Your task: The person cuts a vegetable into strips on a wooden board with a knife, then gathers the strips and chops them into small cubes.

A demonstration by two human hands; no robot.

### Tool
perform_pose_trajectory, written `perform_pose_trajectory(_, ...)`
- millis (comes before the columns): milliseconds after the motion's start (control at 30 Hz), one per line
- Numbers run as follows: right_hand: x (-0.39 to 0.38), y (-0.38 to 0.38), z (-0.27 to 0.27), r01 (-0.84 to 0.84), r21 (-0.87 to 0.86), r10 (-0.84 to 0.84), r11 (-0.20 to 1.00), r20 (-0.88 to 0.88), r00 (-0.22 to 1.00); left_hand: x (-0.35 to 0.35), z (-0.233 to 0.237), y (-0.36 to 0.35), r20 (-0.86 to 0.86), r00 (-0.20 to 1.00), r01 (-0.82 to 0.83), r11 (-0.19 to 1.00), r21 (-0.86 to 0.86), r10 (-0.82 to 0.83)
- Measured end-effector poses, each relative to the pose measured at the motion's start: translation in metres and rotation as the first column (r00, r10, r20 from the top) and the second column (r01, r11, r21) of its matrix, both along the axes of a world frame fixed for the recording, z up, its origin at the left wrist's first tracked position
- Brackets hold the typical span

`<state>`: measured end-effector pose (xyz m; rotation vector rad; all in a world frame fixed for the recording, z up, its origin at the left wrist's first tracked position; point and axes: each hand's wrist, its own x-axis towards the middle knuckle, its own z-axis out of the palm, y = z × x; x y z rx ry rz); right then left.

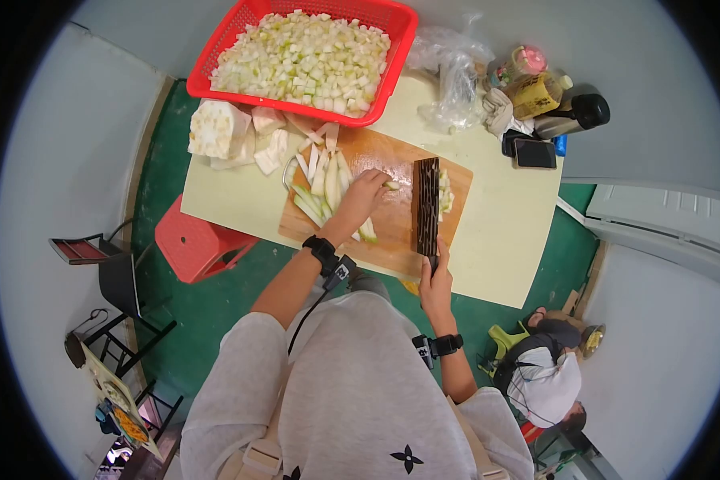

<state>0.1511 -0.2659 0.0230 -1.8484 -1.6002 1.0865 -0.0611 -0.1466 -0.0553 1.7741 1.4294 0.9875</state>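
Observation:
My right hand (435,280) is closed round the handle of a broad, dark-patterned knife (426,204), which stands over the right part of a wooden cutting board (392,232). Small pale green cubes (446,194) lie just right of the blade. Left of the knife, my left hand (365,194) has its fingers pressed together at a small pale green piece (391,185) on the board. Long pale green and white strips (326,178) lie beside and partly behind my left hand.
A red basket (404,60) of pale cubes stands at the table's back, with large white chunks (216,130) before it. Plastic bags (450,72), bottles (536,94), a flask (574,114) and a phone (534,154) are back right. A red stool (192,240) is left; a person (546,384) sits lower right.

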Motion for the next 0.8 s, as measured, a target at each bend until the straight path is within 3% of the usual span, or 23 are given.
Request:
perform_pose_trajectory(267, -0.013, 0.008, 0.031, -0.058, -0.143, 0.065, 0.988, 0.04, 0.997, -0.002, 0.005, 0.0, 0.009, 0.999, -0.032, 0.999, 0.007, 0.031)
perform_pose_trajectory(367, -0.015, 0.008, 0.024, -0.108, -0.027, 0.109, 0.994, 0.029, 0.994, -0.001, 0.006, 0.0, -0.002, 0.999, -0.041, 0.999, 0.006, 0.041)
perform_pose_trajectory(633, -0.019, 0.014, 0.026, -0.149, -0.036, 0.15, 0.988, 0.027, 0.988, -0.004, 0.006, 0.001, -0.021, 1.0, 0.002, 0.999, -0.04, -0.002)
perform_pose_trajectory(800, -0.02, 0.017, 0.026, -0.173, -0.058, 0.175, 0.983, 0.045, 0.983, -0.005, 0.005, 0.002, -0.074, 0.997, 0.039, 0.997, 0.06, -0.035)
